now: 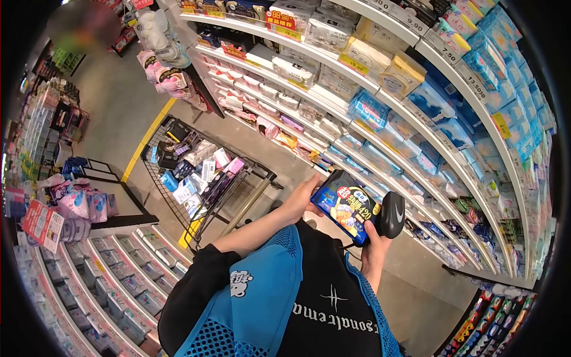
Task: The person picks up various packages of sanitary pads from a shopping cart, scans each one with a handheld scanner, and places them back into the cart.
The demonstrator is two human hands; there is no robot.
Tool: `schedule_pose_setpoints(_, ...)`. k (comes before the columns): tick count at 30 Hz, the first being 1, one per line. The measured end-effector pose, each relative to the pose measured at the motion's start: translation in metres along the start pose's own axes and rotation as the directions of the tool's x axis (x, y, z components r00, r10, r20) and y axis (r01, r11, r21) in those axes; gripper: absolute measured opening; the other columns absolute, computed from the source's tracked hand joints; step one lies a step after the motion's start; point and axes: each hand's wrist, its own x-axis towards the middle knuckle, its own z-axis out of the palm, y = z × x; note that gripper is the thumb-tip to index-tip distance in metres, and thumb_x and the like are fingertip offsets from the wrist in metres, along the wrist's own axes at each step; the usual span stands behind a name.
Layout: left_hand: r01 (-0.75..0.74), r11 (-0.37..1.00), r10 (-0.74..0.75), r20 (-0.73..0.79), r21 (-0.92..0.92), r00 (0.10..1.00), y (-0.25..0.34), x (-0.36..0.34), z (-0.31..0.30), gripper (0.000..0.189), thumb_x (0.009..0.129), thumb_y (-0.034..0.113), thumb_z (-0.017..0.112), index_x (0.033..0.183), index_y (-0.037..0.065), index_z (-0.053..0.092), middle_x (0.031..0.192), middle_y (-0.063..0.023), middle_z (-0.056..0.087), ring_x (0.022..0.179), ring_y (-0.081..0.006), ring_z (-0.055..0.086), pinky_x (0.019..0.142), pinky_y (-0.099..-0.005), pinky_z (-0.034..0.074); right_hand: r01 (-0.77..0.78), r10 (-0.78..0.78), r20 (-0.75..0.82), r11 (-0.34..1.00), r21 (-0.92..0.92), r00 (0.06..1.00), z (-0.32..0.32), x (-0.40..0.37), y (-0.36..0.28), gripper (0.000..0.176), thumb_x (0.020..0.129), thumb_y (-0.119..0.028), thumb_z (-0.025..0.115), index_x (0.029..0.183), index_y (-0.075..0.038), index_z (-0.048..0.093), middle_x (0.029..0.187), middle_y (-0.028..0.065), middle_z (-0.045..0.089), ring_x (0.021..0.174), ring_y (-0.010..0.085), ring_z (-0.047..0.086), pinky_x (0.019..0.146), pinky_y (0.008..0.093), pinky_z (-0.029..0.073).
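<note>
We've got the blue pack [348, 209] up in front of our chest, btwn both hands, its printed front w/ a yellow "420" facing us. Our L hand [302, 195] is on its L end; our R hand [375, 241] grips the lower R corner, thumb on the front. A black rounded thing [392, 214] w/ a white mark sits right by our R hand, just beside the pack; can't tell if we're gripping it too. We're in a blue vest [262, 291] over a black shirt [327, 268]. To our L, a wire cart [260, 171] holds mixed pkgs, near a yellow line [140, 153] on the floor [416, 285]. Stocked shelves [357, 80] w/ price tags curve up ahead & R; more shelves [80, 291] lie lower L.
</note>
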Motion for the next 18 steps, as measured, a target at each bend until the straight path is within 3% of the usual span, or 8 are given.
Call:
schedule_pose_setpoints(3, 0.013, 0.999, -0.009, 0.100, -0.040, 0.995, 0.007, -0.007, 0.002, 0.064, 0.100, 0.059, 0.039, 0.125, 0.002, 0.054, 0.104, -0.0128, 0.068, 0.080, -0.0188, 0.070, 0.057, -0.0307, 0.059, -0.040, 0.039, -0.017, 0.999, -0.020, 0.999, 0.003, -0.002, 0.003, 0.063, 0.077, 0.007, 0.077, 0.135, -0.002, 0.053, 0.127, 0.0092, 0.059, 0.112, 0.0195, 0.058, 0.098, 0.0343, 0.047)
schedule_pose_setpoints(7, 0.057, 0.998, -0.053, 0.102, -0.035, 0.993, 0.016, -0.015, 0.009, 0.056, 0.101, 0.052, 0.044, 0.131, 0.006, 0.052, 0.110, -0.0108, 0.068, 0.087, -0.0178, 0.071, 0.061, -0.0305, 0.061, -0.034, 0.035, 0.009, 0.994, -0.100, 0.999, 0.001, 0.005, 0.009, 0.068, 0.076, 0.007, 0.079, 0.137, -0.003, 0.051, 0.127, 0.0068, 0.059, 0.114, 0.0183, 0.056, 0.101, 0.0330, 0.044)
schedule_pose_setpoints(13, 0.114, 0.990, -0.121, 0.082, 0.088, 0.989, 0.022, -0.017, 0.005, 0.059, 0.094, 0.045, 0.059, 0.132, 0.001, 0.048, 0.109, -0.0115, 0.066, 0.090, -0.0179, 0.070, 0.060, -0.0325, 0.061, -0.060, 0.059, -0.012, 0.989, -0.138, 0.998, 0.008, 0.003, 0.007, 0.064, 0.076, 0.005, 0.079, 0.134, -0.003, 0.053, 0.125, 0.0097, 0.060, 0.110, 0.0199, 0.059, 0.097, 0.0344, 0.048)
schedule_pose_setpoints(18, 0.187, 0.935, -0.224, 0.095, 0.301, 0.970, 0.036, -0.021, 0.003, 0.069, 0.087, 0.052, 0.067, 0.129, -0.002, 0.052, 0.107, -0.0132, 0.069, 0.087, -0.0192, 0.070, 0.059, -0.0303, 0.060, -0.025, 0.027, 0.009, 0.988, -0.153, 1.000, 0.010, 0.003, 0.011, 0.066, 0.077, 0.006, 0.078, 0.136, -0.002, 0.050, 0.128, 0.0099, 0.059, 0.115, 0.0209, 0.057, 0.101, 0.0347, 0.046)
